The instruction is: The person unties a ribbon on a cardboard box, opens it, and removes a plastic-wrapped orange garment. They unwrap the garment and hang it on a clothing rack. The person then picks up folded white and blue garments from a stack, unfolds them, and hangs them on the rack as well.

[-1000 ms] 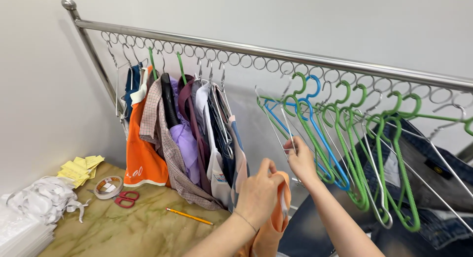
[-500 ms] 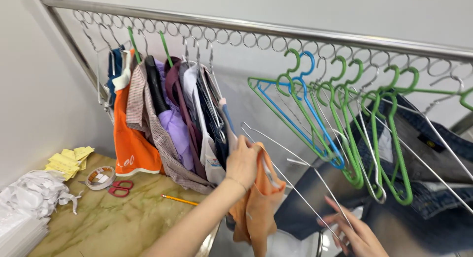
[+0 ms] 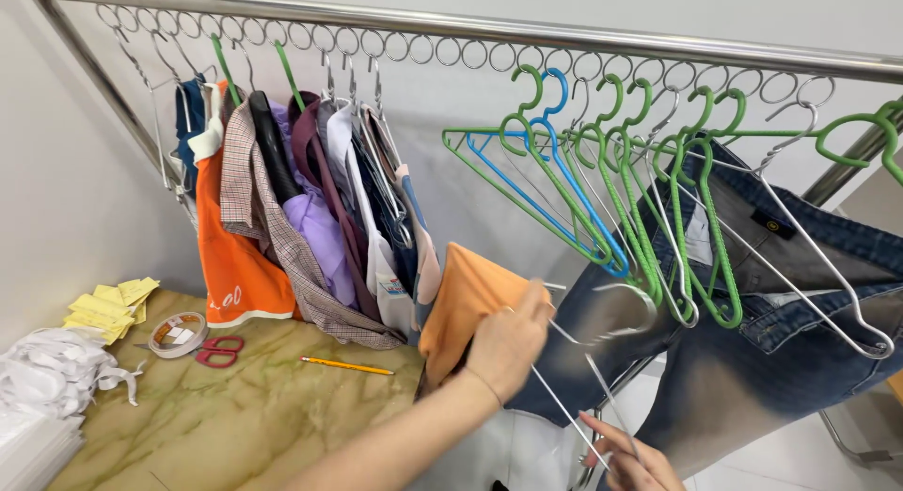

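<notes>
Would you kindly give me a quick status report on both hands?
Left hand gripping orange cloth and wire hanger. Right hand holding the hanger's lower wire. Jeans hang close behind; green hangers crowd the rail.

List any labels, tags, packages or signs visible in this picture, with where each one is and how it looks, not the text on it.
Jeans patch: small dark rectangle with a pale round mark, on the waistband of the blue jeans at right.
Garment tag: small white tag with coloured print, low on the hung clothes, left of the orange cloth held by the left hand.
Print on orange shirt: white marks near its hem.
Tape roll: round, with a printed core, on the table.
</notes>
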